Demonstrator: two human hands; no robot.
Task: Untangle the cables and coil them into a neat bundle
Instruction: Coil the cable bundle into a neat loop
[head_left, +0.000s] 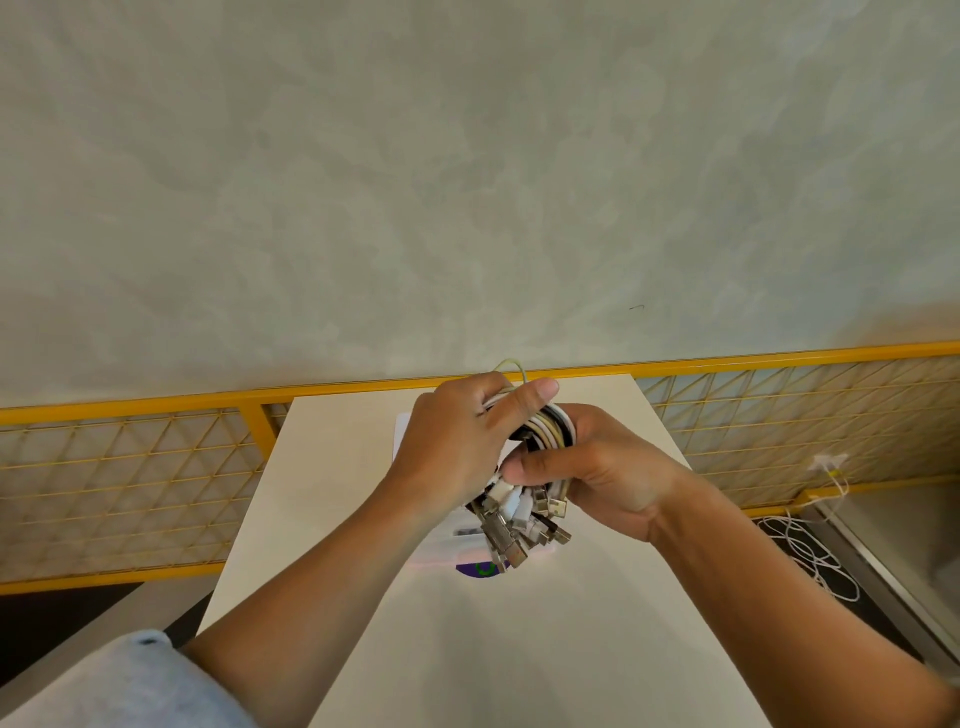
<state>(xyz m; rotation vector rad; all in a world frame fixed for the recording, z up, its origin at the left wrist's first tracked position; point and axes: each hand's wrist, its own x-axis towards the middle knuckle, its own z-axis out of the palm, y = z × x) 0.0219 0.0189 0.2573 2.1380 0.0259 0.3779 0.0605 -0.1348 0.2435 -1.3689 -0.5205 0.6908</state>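
Roughly near-to-far cables (546, 435), plugs (511, 532) nearest.

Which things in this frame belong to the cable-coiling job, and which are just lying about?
Part of the job:
- cable bundle, gripped by the left hand and the right hand
- connector ends hanging below it

Lying about:
- white table
- white object under the hands
- loose white cord on the floor, right
- yellow mesh railing

Big free room over the near part of the white table (519, 649). Mid-table is full – left hand (447, 447) & right hand (608, 473) w/ the cables (519, 514), white box (441, 543) below. Yellow wire fence (130, 467) blocks the back. Loose white cord (810, 556) on floor, right.
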